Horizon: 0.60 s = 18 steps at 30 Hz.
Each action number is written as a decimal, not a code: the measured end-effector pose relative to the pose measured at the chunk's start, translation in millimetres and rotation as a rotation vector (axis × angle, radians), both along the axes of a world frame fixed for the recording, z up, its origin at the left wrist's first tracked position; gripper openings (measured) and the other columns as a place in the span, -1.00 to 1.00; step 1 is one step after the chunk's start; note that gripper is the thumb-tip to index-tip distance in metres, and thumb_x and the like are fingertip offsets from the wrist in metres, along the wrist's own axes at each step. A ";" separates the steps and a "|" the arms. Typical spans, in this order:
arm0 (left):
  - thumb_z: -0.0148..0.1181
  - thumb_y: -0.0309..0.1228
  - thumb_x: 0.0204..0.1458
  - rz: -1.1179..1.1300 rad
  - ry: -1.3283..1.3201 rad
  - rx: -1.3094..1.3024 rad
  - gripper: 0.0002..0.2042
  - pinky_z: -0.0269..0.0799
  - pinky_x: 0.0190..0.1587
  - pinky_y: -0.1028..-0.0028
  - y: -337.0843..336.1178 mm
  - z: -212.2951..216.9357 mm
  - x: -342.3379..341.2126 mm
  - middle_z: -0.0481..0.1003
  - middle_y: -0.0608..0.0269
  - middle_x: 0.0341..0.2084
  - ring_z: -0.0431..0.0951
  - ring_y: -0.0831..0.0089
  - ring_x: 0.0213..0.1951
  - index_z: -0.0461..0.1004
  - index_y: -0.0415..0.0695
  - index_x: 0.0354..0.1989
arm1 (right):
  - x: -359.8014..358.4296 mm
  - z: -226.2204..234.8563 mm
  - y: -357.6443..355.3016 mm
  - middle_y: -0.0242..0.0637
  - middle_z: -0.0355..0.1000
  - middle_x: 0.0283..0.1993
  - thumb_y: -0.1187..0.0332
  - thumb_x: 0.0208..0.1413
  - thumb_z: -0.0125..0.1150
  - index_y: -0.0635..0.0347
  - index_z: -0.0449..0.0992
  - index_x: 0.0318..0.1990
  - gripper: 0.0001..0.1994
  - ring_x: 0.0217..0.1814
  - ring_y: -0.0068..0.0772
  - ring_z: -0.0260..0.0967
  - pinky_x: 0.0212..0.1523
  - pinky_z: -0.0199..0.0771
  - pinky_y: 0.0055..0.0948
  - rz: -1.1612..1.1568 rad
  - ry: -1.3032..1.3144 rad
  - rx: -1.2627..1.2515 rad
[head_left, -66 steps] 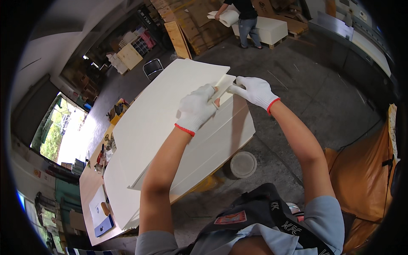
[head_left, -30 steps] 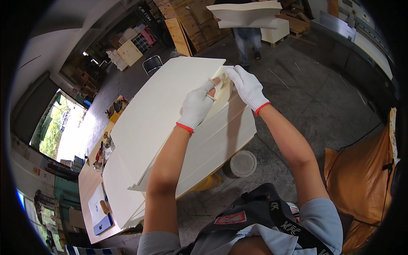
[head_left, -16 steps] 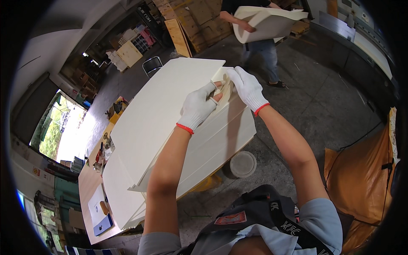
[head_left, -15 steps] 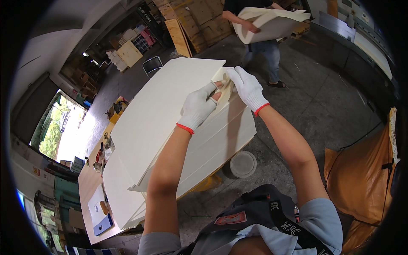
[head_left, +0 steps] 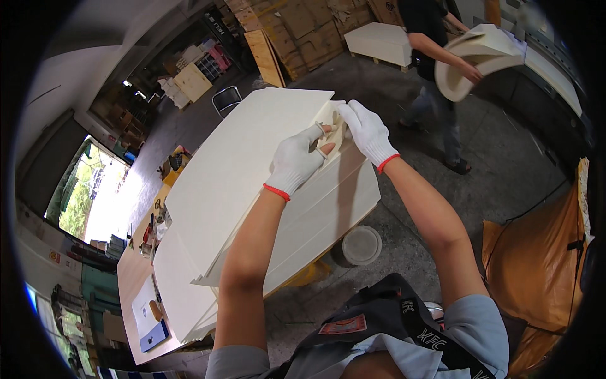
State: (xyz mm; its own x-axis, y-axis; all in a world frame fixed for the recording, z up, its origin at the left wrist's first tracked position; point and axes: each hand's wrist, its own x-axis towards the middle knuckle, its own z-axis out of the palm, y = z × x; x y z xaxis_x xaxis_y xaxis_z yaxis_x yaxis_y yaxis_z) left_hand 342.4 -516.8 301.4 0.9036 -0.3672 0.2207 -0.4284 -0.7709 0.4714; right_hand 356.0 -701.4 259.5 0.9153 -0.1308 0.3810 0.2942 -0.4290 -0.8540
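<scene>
Both my hands wear white knit gloves with red cuffs. They meet at the far right corner of a stack of large cream sheets (head_left: 243, 151) on the table. A curled cream strip (head_left: 338, 131) shows between my hands. My left hand (head_left: 297, 158) reaches over the stack from the left, and bare thumb and index fingertips stick out of its glove. Those fingertips grip the strip's near side. My right hand (head_left: 366, 131) is closed around the strip's far right end, its fingers bent over it. The undersides of both grips are hidden.
A wooden table (head_left: 129, 271) carries the stack, a blue-and-white booklet (head_left: 151, 316) and small tools. A lidded white bucket (head_left: 362, 245) stands beside it. A person (head_left: 435, 69) carries a rolled cream sheet (head_left: 464, 63). An orange tarp (head_left: 536, 265) hangs at right.
The person across the floor has walked to the right with the rolled sheet, uncovering a pale stack behind. My hands have barely shifted at the strip.
</scene>
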 end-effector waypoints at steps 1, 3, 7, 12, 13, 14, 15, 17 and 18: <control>0.29 -0.17 0.08 0.001 0.003 -0.001 -0.57 0.47 -0.08 0.37 -0.6 0.2 0.2 0.61 0.03 -0.22 0.63 0.19 -0.21 0.50 0.13 0.15 | 2.0 -2.2 -0.4 -0.13 0.53 -0.20 -0.07 0.32 -0.20 0.03 0.50 0.01 -0.54 -0.17 -0.04 0.47 -0.10 0.40 -0.20 -0.011 -0.008 -0.007; 0.29 -0.16 0.09 0.014 0.029 0.003 -0.58 0.47 -0.08 0.38 -1.2 2.2 -0.6 0.61 0.02 -0.21 0.63 0.21 -0.20 0.50 0.14 0.16 | 2.9 -3.1 -0.4 -0.13 0.53 -0.20 -0.08 0.32 -0.20 0.02 0.50 0.01 -0.54 -0.17 -0.04 0.48 -0.10 0.40 -0.19 -0.019 -0.010 -0.010; 0.29 -0.17 0.10 0.005 0.016 -0.005 -0.58 0.46 -0.08 0.39 0.5 0.6 0.2 0.61 0.02 -0.21 0.63 0.24 -0.19 0.50 0.14 0.16 | -0.8 1.6 0.2 -0.13 0.53 -0.21 -0.09 0.31 -0.21 0.01 0.51 0.01 -0.53 -0.18 -0.05 0.48 -0.11 0.40 -0.19 -0.013 0.026 -0.009; 0.29 -0.19 0.10 0.003 0.021 -0.022 -0.58 0.46 -0.07 0.40 1.3 -0.6 0.2 0.61 0.03 -0.19 0.63 0.25 -0.19 0.50 0.15 0.17 | 1.5 -1.3 0.8 -0.12 0.53 -0.22 -0.11 0.30 -0.21 0.00 0.51 0.01 -0.52 -0.19 -0.04 0.49 -0.11 0.40 -0.20 -0.027 0.018 -0.003; 0.29 -0.20 0.10 0.000 0.021 -0.029 -0.58 0.46 -0.07 0.40 0.9 -0.9 0.2 0.61 0.03 -0.19 0.62 0.25 -0.18 0.49 0.15 0.17 | 2.0 -1.8 0.7 -0.12 0.53 -0.23 -0.12 0.30 -0.21 0.00 0.51 0.01 -0.52 -0.19 -0.05 0.49 -0.11 0.40 -0.20 -0.033 0.022 -0.001; 0.26 -0.22 0.12 0.003 0.042 -0.041 -0.60 0.45 -0.07 0.40 0.1 -0.2 -0.3 0.61 0.02 -0.19 0.62 0.24 -0.18 0.50 0.15 0.17 | 2.2 -2.0 0.4 -0.11 0.53 -0.23 -0.13 0.30 -0.21 0.00 0.51 0.01 -0.51 -0.20 -0.05 0.49 -0.12 0.40 -0.20 -0.040 0.025 0.001; 0.23 -0.23 0.14 0.008 0.064 -0.052 -0.61 0.45 -0.07 0.40 -0.5 1.5 -1.3 0.61 0.02 -0.19 0.62 0.24 -0.17 0.50 0.15 0.17 | 1.5 -1.1 0.6 -0.11 0.53 -0.25 -0.13 0.30 -0.21 0.00 0.51 0.00 -0.51 -0.20 -0.05 0.49 -0.12 0.40 -0.20 -0.022 0.039 0.023; 0.17 -0.26 0.18 0.015 0.024 -0.058 -0.64 0.45 -0.07 0.40 -0.9 -0.8 -0.7 0.61 0.01 -0.21 0.62 0.22 -0.17 0.50 0.15 0.17 | -0.8 1.6 0.2 -0.11 0.53 -0.29 -0.15 0.30 -0.21 0.01 0.50 -0.02 -0.50 -0.21 -0.05 0.50 -0.12 0.40 -0.20 0.012 0.069 0.068; 0.14 -0.28 0.20 0.019 -0.039 -0.053 -0.66 0.45 -0.08 0.40 0.0 -4.9 0.3 0.61 0.00 -0.23 0.62 0.22 -0.18 0.50 0.15 0.16 | 0.6 0.1 0.3 -0.11 0.52 -0.31 -0.14 0.30 -0.20 0.02 0.50 -0.03 -0.51 -0.22 -0.05 0.50 -0.13 0.40 -0.20 -0.003 0.063 0.031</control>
State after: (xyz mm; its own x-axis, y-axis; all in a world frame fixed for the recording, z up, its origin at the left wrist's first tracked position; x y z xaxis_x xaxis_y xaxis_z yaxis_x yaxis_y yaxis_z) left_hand 342.7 -516.8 296.5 0.9007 -0.3367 0.2747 -0.4326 -0.7538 0.4945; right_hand 356.6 -701.0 259.6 0.9369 -0.1444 0.3185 0.2384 -0.4028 -0.8837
